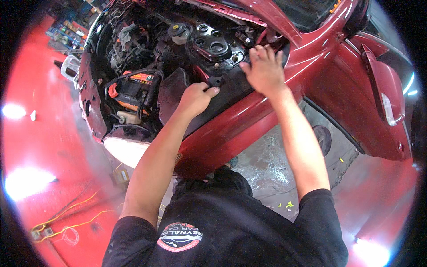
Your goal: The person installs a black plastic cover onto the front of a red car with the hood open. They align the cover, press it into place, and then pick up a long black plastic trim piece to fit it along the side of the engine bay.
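A long black plastic trim panel point(235, 91) lies along the inner edge of the red fender point(231, 127), beside the engine bay. My left hand point(199, 100) is closed at the panel's left part, fingers curled round its inner edge and thumb pointing right. Farther right, my right hand point(266, 73) rests palm down on the panel's far end near the windshield base, fingers spread. Just beyond the panel is the black strut tower point(215, 44) with round holes and bolts. My palms hide parts of the panel.
An orange-and-black battery point(135, 89) sits at the left of the bay, with a yellow-capped reservoir point(179, 32) behind it. A red car door point(356, 98) stands open at right. Yellow cables point(73, 211) lie on the red floor, lower left.
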Available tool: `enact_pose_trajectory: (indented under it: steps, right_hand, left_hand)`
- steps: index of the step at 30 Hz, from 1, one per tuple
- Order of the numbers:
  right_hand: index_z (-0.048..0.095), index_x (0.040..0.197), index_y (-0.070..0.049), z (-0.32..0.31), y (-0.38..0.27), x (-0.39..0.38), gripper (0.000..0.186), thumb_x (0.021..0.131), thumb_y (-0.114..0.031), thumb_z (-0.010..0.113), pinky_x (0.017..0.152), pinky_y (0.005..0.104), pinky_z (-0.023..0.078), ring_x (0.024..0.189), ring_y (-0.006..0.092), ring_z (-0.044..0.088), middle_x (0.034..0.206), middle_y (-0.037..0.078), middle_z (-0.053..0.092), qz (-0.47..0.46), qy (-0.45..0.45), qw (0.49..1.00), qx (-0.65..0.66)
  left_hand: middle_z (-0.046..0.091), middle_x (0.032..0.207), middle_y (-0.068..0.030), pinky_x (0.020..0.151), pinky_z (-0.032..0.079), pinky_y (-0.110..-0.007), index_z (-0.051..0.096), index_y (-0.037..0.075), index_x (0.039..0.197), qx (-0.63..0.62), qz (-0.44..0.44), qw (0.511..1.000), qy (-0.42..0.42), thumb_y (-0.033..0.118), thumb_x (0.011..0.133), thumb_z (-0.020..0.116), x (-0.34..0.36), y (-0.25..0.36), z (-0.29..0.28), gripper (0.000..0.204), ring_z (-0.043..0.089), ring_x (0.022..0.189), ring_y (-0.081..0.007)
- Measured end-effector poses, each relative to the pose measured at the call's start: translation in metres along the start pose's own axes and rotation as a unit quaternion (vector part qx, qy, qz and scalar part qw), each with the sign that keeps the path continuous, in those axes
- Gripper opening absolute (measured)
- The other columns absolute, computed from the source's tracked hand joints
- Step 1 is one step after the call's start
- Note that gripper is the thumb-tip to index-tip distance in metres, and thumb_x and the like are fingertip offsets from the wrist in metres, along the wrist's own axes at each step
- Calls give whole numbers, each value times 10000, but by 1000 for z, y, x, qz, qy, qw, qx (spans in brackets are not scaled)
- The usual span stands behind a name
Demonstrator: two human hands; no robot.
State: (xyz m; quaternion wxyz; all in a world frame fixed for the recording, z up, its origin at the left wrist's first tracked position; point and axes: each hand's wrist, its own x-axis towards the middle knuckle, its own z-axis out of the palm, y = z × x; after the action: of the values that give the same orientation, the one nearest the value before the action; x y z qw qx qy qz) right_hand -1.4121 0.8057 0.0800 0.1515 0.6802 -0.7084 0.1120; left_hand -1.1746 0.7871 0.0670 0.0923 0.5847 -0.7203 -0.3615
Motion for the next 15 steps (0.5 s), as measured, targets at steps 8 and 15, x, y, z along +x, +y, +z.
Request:
enact_pose_trajectory:
  steps: [8, 15]
  right_hand:
    - [557, 1435, -122, 11, 3, 9, 506, 1066, -393, 341, 1180, 727, 193, 1455, 508, 350, 1562, 189, 442, -33, -206, 978, -26]
    - [519, 1458, -94, 7, 0, 11, 540, 1072, -411, 315, 1180, 726, 193, 1475, 512, 315, 1584, 192, 412, -19, -199, 980, 4]
  left_hand:
    - [722, 1097, -204, 926, 517, -501, 759, 78, 1046, 94, 44, 995, 8, 487, 969, 626, -6, 0, -2, 436, 668, 1096, -420]
    - [704, 1100, -258, 906, 519, -471, 732, 16, 1115, 72, 41, 996, -17, 388, 955, 670, -1, -7, -5, 409, 676, 1028, -435]
